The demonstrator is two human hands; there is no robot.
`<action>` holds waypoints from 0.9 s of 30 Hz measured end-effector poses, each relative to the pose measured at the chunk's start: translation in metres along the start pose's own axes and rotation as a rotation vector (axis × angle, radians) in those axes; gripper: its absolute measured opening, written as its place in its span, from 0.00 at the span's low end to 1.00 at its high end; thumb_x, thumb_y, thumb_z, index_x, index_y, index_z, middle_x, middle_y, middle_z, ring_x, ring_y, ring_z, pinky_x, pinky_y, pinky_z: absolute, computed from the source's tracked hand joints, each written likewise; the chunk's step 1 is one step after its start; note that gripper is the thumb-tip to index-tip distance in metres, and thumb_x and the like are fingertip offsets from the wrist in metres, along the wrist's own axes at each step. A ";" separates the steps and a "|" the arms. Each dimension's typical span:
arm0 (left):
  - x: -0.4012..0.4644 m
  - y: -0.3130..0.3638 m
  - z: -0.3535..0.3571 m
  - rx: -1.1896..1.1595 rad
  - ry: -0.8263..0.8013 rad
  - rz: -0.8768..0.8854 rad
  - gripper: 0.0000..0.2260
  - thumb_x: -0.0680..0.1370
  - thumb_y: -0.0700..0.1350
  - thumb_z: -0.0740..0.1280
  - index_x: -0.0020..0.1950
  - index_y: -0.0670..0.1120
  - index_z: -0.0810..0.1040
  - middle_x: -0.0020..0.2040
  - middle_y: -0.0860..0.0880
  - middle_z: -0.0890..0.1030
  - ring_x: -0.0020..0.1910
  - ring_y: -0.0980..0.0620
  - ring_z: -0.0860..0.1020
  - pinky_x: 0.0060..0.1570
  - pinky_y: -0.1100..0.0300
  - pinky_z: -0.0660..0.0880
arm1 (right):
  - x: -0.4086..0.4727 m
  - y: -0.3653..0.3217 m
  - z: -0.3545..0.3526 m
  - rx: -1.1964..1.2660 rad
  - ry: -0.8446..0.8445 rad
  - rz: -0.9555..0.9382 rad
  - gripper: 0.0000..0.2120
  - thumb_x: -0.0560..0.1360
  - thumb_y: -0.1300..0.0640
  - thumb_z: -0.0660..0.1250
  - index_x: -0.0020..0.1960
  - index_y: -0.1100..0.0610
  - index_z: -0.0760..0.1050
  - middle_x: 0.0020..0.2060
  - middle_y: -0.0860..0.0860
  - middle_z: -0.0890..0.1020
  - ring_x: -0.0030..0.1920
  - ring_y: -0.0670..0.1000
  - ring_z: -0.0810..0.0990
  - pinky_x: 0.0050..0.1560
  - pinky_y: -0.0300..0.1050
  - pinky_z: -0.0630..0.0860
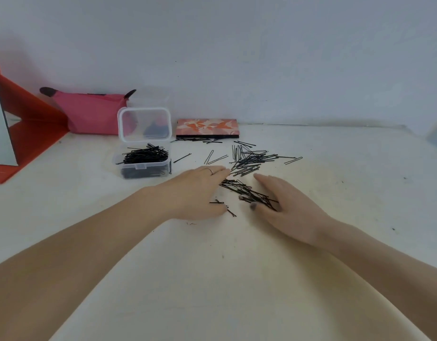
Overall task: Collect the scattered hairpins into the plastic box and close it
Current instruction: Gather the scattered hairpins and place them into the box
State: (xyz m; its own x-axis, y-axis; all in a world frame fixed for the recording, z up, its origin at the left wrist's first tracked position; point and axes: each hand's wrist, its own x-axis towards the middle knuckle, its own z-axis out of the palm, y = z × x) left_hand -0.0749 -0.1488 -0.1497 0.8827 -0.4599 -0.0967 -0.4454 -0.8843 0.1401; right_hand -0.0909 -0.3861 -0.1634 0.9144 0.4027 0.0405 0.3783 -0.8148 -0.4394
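We work on a broad cream-white tabletop (335, 205) set against a pale wall. At its far left stands a red folding mirror stand (28, 124), with a pink fabric pouch (89, 112) beside it and a flat orange-patterned case (207, 127) further right. Between pouch and case sits the small clear plastic box (143, 166), its hinged lid (145, 125) standing open and a heap of black pins already inside.

Our left hand (197, 190) lies flat, fingers together and extended, with a few loose pins at its thumb side. Our right hand (286, 205) rests opposite, fingers loosely spread over a small bundle of thin black wire hairpins (247, 193); neither hand has closed on anything. A larger scatter (252, 158) lies just beyond, well right of the box, and a few strays reach toward the case.

We judge these pins light, stiff and slick, lying too flat to pinch singly. Raking them into a bundle between both palms, then lifting from the bundle's middle, looks best; loose ends may slip out on the way.
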 end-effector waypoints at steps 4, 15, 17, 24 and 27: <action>0.007 0.000 -0.004 -0.051 0.013 -0.016 0.28 0.73 0.62 0.65 0.70 0.53 0.67 0.64 0.56 0.69 0.65 0.54 0.68 0.62 0.51 0.71 | 0.002 -0.007 0.004 0.014 -0.012 -0.059 0.32 0.75 0.42 0.65 0.76 0.44 0.59 0.71 0.40 0.69 0.70 0.42 0.65 0.70 0.38 0.62; 0.003 0.002 -0.014 -0.097 -0.016 -0.053 0.07 0.75 0.47 0.67 0.53 0.53 0.76 0.47 0.58 0.78 0.44 0.61 0.75 0.49 0.57 0.77 | 0.024 -0.020 -0.009 -0.063 0.028 -0.101 0.21 0.73 0.64 0.62 0.64 0.52 0.74 0.52 0.47 0.83 0.53 0.52 0.79 0.54 0.48 0.76; 0.004 0.003 -0.013 -0.058 -0.026 -0.048 0.07 0.75 0.47 0.65 0.52 0.53 0.75 0.47 0.57 0.77 0.44 0.59 0.75 0.48 0.57 0.76 | 0.023 -0.022 -0.007 -0.104 0.026 -0.111 0.20 0.72 0.64 0.61 0.62 0.51 0.72 0.51 0.46 0.83 0.52 0.53 0.78 0.52 0.51 0.77; 0.002 0.009 -0.018 0.162 -0.086 0.014 0.08 0.79 0.50 0.62 0.56 0.50 0.74 0.52 0.52 0.73 0.52 0.48 0.75 0.51 0.51 0.74 | 0.026 -0.026 -0.006 -0.296 -0.054 -0.150 0.16 0.71 0.67 0.57 0.57 0.54 0.66 0.45 0.53 0.78 0.45 0.60 0.76 0.44 0.55 0.76; 0.004 0.013 -0.018 0.237 -0.129 -0.007 0.08 0.79 0.49 0.60 0.54 0.47 0.74 0.53 0.49 0.74 0.51 0.45 0.76 0.50 0.49 0.76 | 0.026 -0.029 -0.008 -0.358 -0.109 -0.168 0.15 0.72 0.67 0.57 0.57 0.56 0.67 0.49 0.54 0.78 0.47 0.60 0.76 0.46 0.56 0.76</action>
State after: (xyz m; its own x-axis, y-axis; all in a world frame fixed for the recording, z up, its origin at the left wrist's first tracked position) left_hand -0.0748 -0.1603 -0.1310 0.8660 -0.4471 -0.2237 -0.4758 -0.8745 -0.0940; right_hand -0.0772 -0.3550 -0.1424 0.8222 0.5688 -0.0188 0.5649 -0.8197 -0.0942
